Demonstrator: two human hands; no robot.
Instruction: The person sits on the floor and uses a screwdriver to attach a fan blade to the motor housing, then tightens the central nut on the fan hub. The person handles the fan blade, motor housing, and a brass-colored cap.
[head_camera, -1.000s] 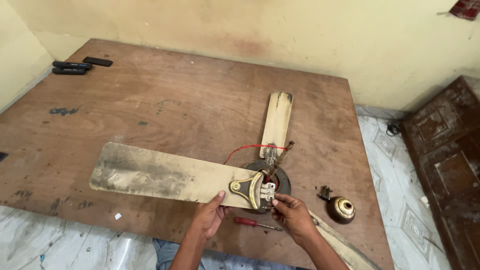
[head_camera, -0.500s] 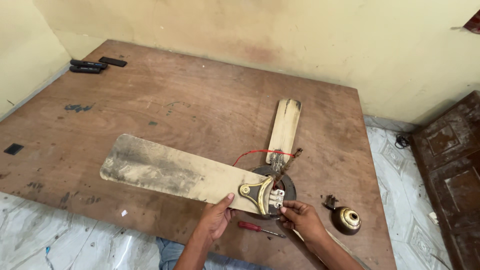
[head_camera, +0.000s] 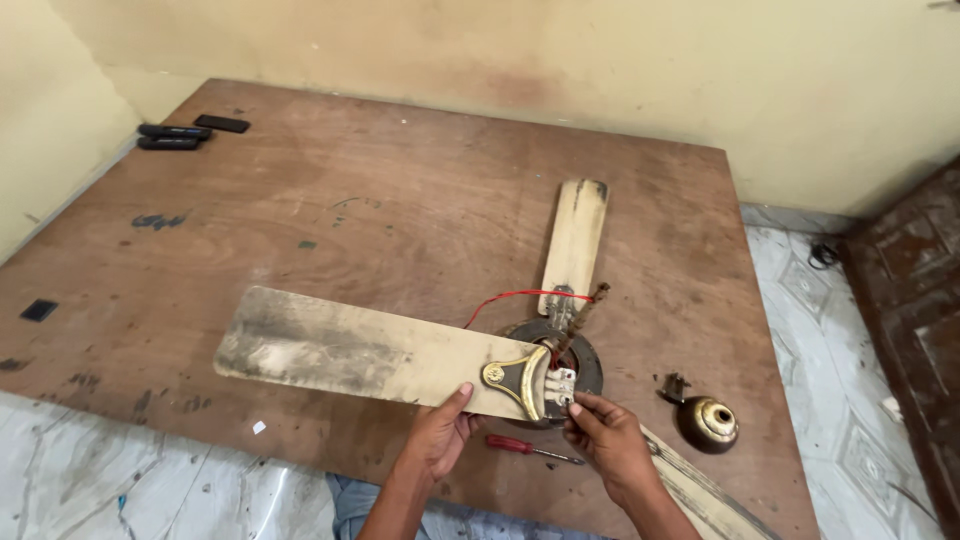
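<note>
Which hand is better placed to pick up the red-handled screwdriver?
Either could, but the left hand steadies the dusty cream fan blade, so the right hand, nearer the red-handled screwdriver's tip, seems freer.

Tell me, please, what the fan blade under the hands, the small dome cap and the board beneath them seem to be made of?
Fan blade: probably painted sheet metal, cream, matte with dark grime. Its bracket: likely cast metal, dark with gold trim. Dome cap: seemingly brass-toned metal, glossy with highlights. Board: looks like plywood, brown, worn and stained.
</note>
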